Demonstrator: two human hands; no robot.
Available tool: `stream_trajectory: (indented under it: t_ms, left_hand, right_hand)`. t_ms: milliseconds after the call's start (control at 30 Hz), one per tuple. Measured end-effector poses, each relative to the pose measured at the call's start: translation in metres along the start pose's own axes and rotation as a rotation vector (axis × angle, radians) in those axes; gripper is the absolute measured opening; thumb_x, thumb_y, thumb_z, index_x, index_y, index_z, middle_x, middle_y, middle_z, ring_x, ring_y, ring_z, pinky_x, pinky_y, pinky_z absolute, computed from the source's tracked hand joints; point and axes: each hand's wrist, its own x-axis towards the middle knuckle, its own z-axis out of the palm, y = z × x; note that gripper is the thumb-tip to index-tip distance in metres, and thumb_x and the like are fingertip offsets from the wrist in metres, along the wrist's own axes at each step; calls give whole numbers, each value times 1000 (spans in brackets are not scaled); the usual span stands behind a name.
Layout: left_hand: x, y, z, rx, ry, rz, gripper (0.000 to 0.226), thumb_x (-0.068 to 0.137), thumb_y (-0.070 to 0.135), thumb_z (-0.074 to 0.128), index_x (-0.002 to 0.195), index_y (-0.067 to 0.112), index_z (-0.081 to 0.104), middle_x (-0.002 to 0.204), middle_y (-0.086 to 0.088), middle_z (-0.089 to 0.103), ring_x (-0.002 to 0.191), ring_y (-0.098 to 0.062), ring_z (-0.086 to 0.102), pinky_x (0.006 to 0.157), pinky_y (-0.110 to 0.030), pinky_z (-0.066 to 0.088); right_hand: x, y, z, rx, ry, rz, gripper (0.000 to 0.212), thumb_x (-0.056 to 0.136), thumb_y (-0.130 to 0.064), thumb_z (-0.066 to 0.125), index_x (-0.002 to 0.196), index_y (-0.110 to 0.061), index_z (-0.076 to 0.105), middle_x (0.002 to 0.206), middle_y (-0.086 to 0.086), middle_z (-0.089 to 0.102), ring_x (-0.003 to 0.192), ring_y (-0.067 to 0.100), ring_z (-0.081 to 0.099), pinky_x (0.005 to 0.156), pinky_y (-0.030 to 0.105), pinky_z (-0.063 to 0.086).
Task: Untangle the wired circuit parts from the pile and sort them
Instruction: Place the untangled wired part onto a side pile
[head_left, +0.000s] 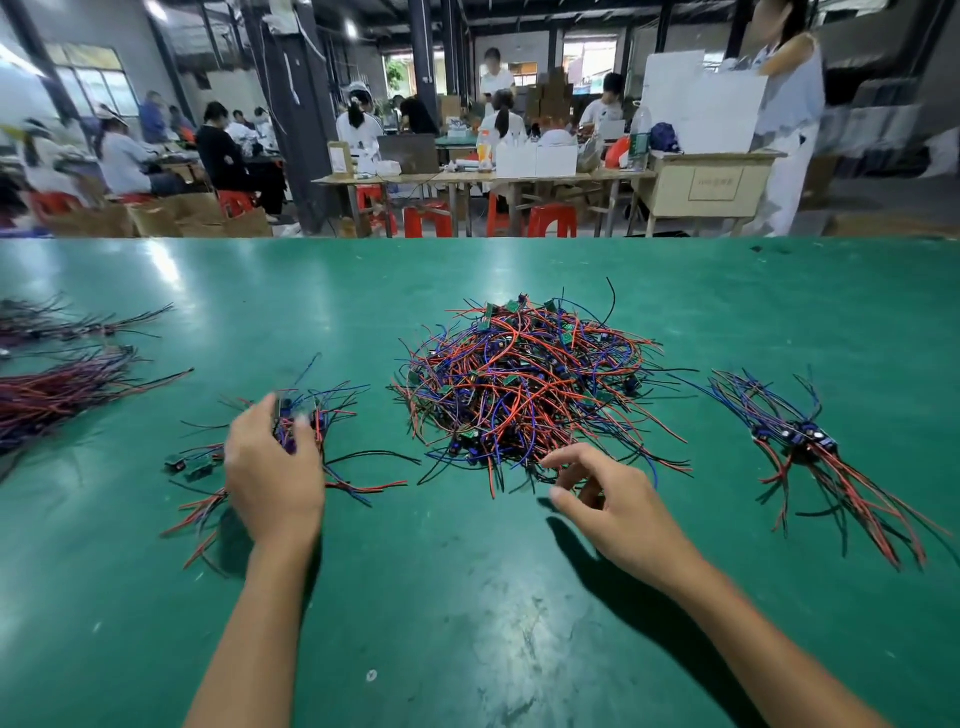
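Observation:
A big tangled pile (524, 384) of small green circuit boards with red, blue and black wires lies in the middle of the green table (467, 597). My left hand (272, 467) grips a small bunch of wired parts (306, 415) left of the pile, over a loose spread of parts (208, 499). My right hand (608, 499) hovers at the pile's near edge, fingers loosely bent, holding nothing. A sorted bundle (810, 447) lies to the right.
Two more bundles of wired parts (57, 389) lie at the far left edge. Two loose small boards (189, 465) sit beside my left hand. Beyond the table's far edge are red stools, tables and several seated people.

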Motion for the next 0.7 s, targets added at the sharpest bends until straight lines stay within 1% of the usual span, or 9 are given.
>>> stream_trajectory:
  t_ms: [67, 133, 267, 367, 433, 500, 567, 600, 700]
  left_hand:
    - [-6, -13, 3, 370, -231, -24, 49, 100, 34, 55, 135, 1, 57, 141, -23, 53, 131, -39, 44, 105, -48, 38]
    - [-13, -14, 6, 512, -338, -36, 59, 102, 39, 48, 145, -1, 45, 154, -23, 39, 144, -37, 29, 113, -48, 28]
    - [-21, 10, 7, 419, -214, -13, 56, 96, 25, 58, 144, -2, 45, 155, -24, 34, 144, -38, 25, 113, -52, 22]
    - [-37, 29, 14, 196, -137, 411, 46, 87, 11, 69, 132, 11, 60, 142, -15, 50, 133, -33, 38, 105, -50, 32]
    - [-56, 47, 22, 120, -267, 645, 52, 85, 9, 67, 136, 16, 59, 146, -11, 49, 136, -28, 38, 108, -43, 28]
    - [-76, 63, 34, 142, -476, 698, 55, 94, 20, 59, 148, 20, 47, 160, -7, 33, 146, -23, 28, 114, -37, 18]
    - [-87, 66, 46, 225, -598, 695, 53, 103, 36, 44, 155, 29, 34, 168, 1, 12, 151, -17, 13, 117, -35, 8]
    - [-88, 64, 49, 249, -617, 692, 50, 104, 39, 41, 153, 33, 35, 167, 4, 12, 151, -14, 12, 117, -35, 7]
    - [-84, 58, 45, 196, -583, 651, 37, 101, 39, 48, 138, 36, 52, 153, 14, 40, 141, -9, 29, 111, -37, 15]
  right_hand:
    - [0, 2, 3, -65, -35, -7, 19, 93, -24, 67, 109, -35, 65, 87, -13, 67, 58, 12, 53, 67, 31, 47]
    - [0, 3, 3, -95, -43, -17, 17, 93, -26, 66, 107, -36, 66, 88, -13, 67, 57, 8, 50, 67, 29, 46]
    - [0, 6, 3, -52, -38, -9, 15, 94, -24, 66, 103, -36, 67, 86, -11, 68, 57, 8, 52, 65, 25, 45]
    - [0, 6, 3, -82, -35, -19, 13, 93, -26, 66, 101, -36, 68, 85, -12, 67, 60, 5, 52, 67, 25, 46]
    - [-1, 6, 4, -124, -41, -36, 12, 93, -27, 65, 99, -38, 67, 89, -16, 65, 72, 1, 56, 73, 24, 46]
    - [-1, 5, 6, -159, -47, -42, 12, 93, -29, 65, 99, -40, 67, 93, -16, 63, 81, 3, 59, 79, 27, 47]
    - [-1, 6, 7, -173, -49, -36, 11, 93, -30, 65, 99, -39, 67, 91, -14, 61, 79, 5, 57, 79, 28, 46]
    - [0, 7, 7, -177, -46, -32, 11, 92, -30, 65, 99, -39, 68, 89, -14, 60, 77, 5, 56, 77, 26, 45]
    - [0, 7, 8, -179, -38, -32, 11, 92, -29, 66, 98, -38, 69, 87, -13, 59, 74, 2, 54, 73, 21, 39]
